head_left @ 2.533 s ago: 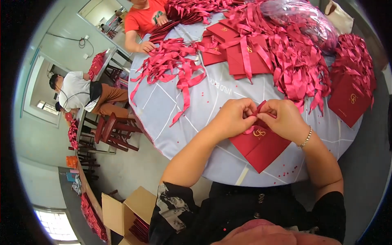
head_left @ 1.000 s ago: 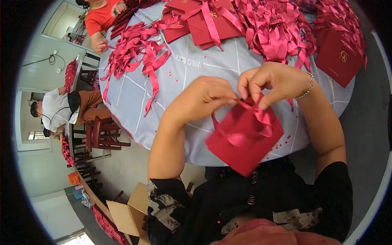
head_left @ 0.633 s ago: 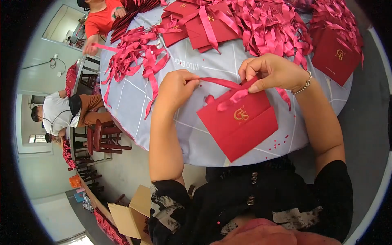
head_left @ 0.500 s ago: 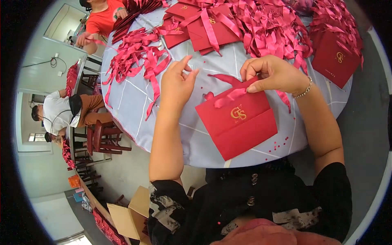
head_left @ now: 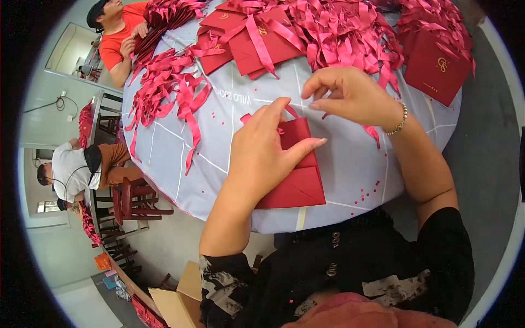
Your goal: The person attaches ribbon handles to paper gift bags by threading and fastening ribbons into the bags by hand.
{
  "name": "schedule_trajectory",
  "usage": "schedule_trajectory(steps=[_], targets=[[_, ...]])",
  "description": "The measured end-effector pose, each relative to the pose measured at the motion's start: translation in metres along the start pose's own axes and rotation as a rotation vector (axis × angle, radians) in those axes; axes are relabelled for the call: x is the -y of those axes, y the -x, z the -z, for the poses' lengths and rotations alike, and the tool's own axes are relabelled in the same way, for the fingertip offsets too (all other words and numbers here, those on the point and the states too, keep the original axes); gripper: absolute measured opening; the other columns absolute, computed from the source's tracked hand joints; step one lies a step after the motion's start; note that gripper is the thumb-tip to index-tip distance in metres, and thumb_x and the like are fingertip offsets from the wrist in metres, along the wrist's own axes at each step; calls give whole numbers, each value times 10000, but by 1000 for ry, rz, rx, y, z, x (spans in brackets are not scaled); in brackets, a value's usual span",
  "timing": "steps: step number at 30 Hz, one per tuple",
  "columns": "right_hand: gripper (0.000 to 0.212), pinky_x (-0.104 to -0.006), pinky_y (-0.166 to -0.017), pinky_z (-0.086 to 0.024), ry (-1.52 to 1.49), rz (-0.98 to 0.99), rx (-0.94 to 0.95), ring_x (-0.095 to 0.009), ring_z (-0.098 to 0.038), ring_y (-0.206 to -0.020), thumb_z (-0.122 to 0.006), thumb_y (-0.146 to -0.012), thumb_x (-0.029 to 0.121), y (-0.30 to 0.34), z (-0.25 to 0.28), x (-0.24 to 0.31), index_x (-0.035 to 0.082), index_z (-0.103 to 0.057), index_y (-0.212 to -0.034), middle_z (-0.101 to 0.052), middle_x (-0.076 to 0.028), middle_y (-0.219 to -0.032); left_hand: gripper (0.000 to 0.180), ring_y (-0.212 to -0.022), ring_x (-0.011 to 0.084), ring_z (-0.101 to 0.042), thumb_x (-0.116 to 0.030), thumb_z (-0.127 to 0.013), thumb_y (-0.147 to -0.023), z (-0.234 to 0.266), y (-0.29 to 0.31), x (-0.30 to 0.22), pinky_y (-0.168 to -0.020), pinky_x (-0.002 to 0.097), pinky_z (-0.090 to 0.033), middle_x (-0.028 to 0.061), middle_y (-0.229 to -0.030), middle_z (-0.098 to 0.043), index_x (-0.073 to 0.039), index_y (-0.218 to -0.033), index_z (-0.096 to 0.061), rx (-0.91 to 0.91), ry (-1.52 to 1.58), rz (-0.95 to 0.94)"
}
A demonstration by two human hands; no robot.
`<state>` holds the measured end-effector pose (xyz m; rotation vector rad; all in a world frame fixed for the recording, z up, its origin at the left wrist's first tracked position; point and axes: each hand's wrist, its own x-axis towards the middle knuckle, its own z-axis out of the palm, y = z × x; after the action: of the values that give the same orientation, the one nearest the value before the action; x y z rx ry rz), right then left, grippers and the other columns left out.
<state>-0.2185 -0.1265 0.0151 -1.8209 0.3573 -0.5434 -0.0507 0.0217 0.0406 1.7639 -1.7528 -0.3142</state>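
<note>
A red paper gift bag (head_left: pixel 298 186) lies on the cloth in front of me, its plain side with a fold line facing up. My left hand (head_left: pixel 265 145) rests over the bag's left part, thumb stretched across it and fingers apart from the thumb. Pink ribbon (head_left: pixel 292 111) sticks out by the bag's top edge, partly hidden by that hand. Just above and to the right hovers my right hand (head_left: pixel 353 98), fingers curved with a gap between thumb and forefinger. Nothing shows in that gap.
Pink ribbons (head_left: pixel 347 41) and red bags (head_left: pixel 262 46) are heaped along the table's far side, with another bag (head_left: pixel 437 71) at far right. Loose ribbons (head_left: pixel 169 87) lie left. A person in red (head_left: pixel 117 41) works at far left. A cardboard box (head_left: pixel 178 298) stands below.
The bag has been turned so its gold-marked face no longer shows. My right hand has let go of its top edge, and my left hand has come down over it.
</note>
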Motion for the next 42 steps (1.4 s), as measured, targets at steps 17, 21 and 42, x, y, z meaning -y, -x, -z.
schedule_trajectory(steps=[17,21,42], targets=[[50,-285,-655,-485,295,-154,-124,-140,-539,-688,-562,-960,54,3,21,-17,7,-548,-972,-596,-51,-811,343,-984,168,-617,-50,-698,-829,21,-12,66,-879,320,-488,64,-1082,-611,2,-1151,-590,-78,1147,228],[52,-215,-649,-483,186,-135,-161,-49,-558,-720,-560,-984,48,1,14,0,3,-587,-987,-615,14,-847,235,-965,139,-633,-61,-718,-843,11,-18,84,-820,288,-518,47,-1067,-639,-8,-1061,-648,-30,512,179],[80,-430,-704,-512,632,280,-90,-326,-629,-799,-647,-856,122,5,-52,-11,58,-679,-821,-619,-118,-862,258,-937,204,-643,0,-822,-680,-11,-11,52,-781,325,-611,90,-1064,-589,15,-843,-623,131,443,133]])
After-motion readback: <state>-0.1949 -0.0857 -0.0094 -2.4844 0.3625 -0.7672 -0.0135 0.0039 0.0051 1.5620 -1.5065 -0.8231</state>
